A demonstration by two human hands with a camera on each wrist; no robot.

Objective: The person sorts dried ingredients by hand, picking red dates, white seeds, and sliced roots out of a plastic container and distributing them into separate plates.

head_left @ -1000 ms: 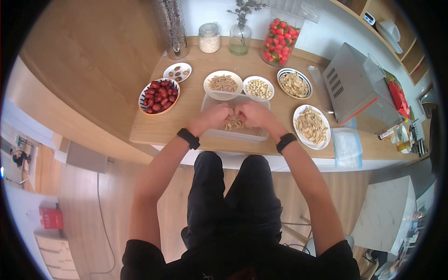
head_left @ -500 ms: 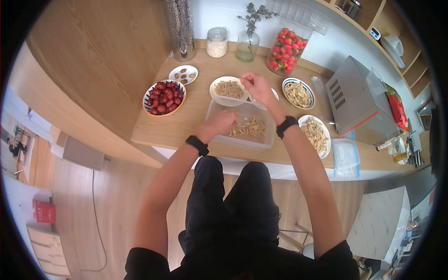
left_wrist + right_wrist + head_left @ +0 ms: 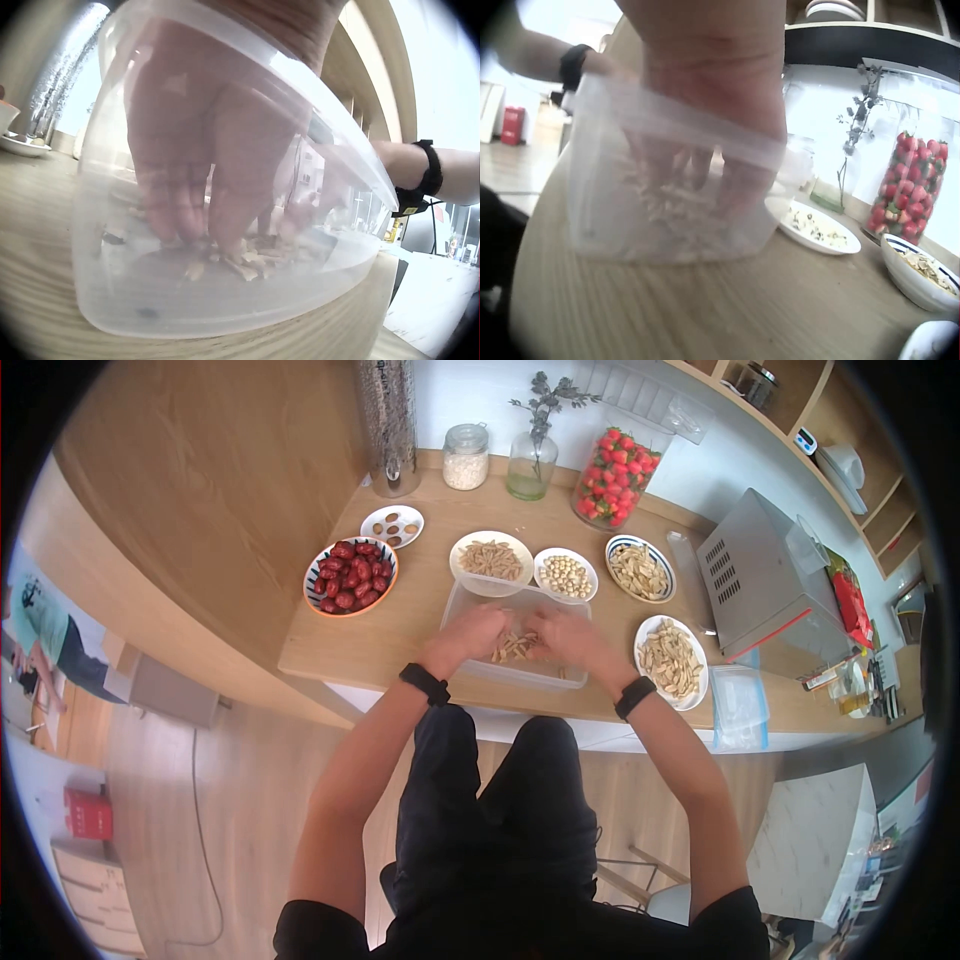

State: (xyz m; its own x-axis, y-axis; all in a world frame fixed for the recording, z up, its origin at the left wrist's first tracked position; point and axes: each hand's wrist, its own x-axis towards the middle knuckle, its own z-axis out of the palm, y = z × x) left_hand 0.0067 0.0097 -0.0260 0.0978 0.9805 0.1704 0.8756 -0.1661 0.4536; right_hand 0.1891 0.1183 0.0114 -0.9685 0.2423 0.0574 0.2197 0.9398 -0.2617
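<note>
Both hands are inside a clear plastic container (image 3: 556,681) near the counter's front edge, over a pile of pale dried pieces (image 3: 512,648). My left hand (image 3: 478,630) reaches down on the left side; in the left wrist view its fingers (image 3: 180,210) extend fairly straight, fingertips at the pieces. On the other side is my right hand (image 3: 570,638), its fingers pointing down among the pieces in the right wrist view. Blur and the cloudy wall hide its fingertips, so I cannot tell whether it pinches a piece.
Behind the container stand a bowl of brown sticks (image 3: 492,559) and a dish of round pale seeds (image 3: 564,575). Dried slices (image 3: 672,658) fill an oval plate at right, with a striped bowl (image 3: 655,596) beyond. Red dates (image 3: 350,578) sit left; a strawberry jar (image 3: 615,475) stands behind.
My right hand went up from the container to over the seed dish half a second ago, and is now back down in the container. The left hand stays in it.
</note>
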